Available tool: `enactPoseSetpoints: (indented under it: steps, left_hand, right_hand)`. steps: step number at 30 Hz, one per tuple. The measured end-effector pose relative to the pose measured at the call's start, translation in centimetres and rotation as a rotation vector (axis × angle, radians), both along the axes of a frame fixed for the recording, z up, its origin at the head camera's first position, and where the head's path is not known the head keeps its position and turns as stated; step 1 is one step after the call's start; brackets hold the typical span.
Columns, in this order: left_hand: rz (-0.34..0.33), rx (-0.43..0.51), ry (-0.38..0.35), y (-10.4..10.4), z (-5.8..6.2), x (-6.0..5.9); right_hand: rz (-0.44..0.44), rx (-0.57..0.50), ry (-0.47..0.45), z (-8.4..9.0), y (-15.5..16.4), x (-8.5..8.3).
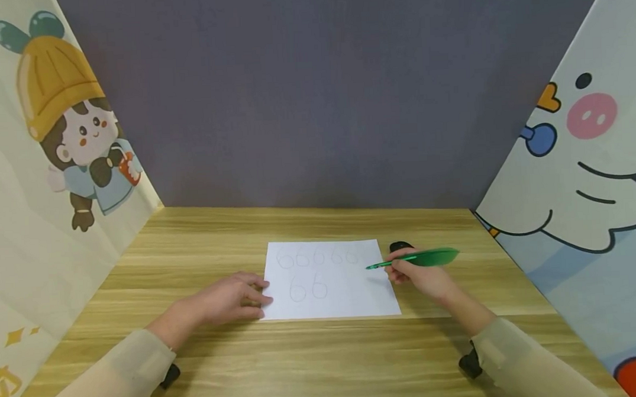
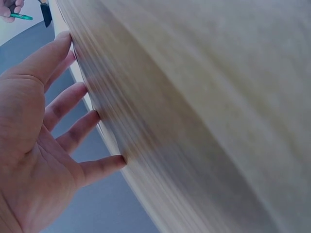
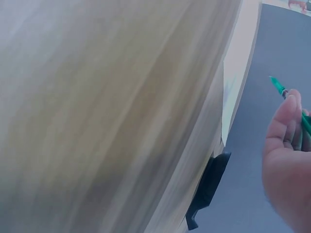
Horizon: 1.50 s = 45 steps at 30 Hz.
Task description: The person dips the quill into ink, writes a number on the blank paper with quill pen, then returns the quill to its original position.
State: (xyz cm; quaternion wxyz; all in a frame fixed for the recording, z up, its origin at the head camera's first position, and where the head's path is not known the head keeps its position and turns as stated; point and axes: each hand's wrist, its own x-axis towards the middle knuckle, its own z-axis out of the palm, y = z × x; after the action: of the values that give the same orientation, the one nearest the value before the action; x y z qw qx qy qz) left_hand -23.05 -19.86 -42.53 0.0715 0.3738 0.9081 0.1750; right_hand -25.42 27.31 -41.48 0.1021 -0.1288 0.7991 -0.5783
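Nearest: pale sleeves reach in from both lower corners, a black piece showing under each cuff. Left hand lies at the left edge of the paper, fingers extended and spread, fingertips touching there, nothing held. Right hand, at the paper's right edge, pinches a green pen between thumb and curled fingers; its feather-shaped end points right. Pen tip sits over the right part of the sheet, raised off it in the right wrist view. Paper lies flat on the wood-grain table, bearing faint 6-shaped figures: five above, two larger below. Just beyond the right hand, partly hidden by it, a black object. Farther: grey panel behind; cartoon-printed walls either side.
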Motion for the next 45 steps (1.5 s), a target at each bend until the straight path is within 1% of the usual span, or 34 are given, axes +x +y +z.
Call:
enactPoseSetpoints:
  steps: [7,14,19,29,36,45]
  left_hand:
    - [0.01,0.0,-0.014,-0.1,0.1,0.1]
    - [-0.001,-0.004,0.012,-0.1,-0.1,0.0]
    - [-0.01,0.003,0.023,-0.1,-0.1,0.0]
    - [-0.003,0.001,0.011,-0.1,-0.2,-0.1]
    - [-0.002,0.003,0.008,0.1,-0.3,-0.1]
    - [0.006,0.005,-0.004,0.2,-0.1,0.1]
  right_hand:
    - [-0.036,0.009,-0.027,0.2,-1.5,0.0]
    - [-0.03,0.035,-0.017,0.2,-2.8,-0.2]
    - [-0.026,0.016,-0.011,-0.2,-3.5,-0.6]
    - [-0.042,0.012,-0.018,-0.9,-4.6,-1.2]
    - [-0.076,0.001,-0.052,-1.4,-5.2,-1.5]
    - [-0.051,-0.013,-0.039,-1.5,-5.6,-1.8]
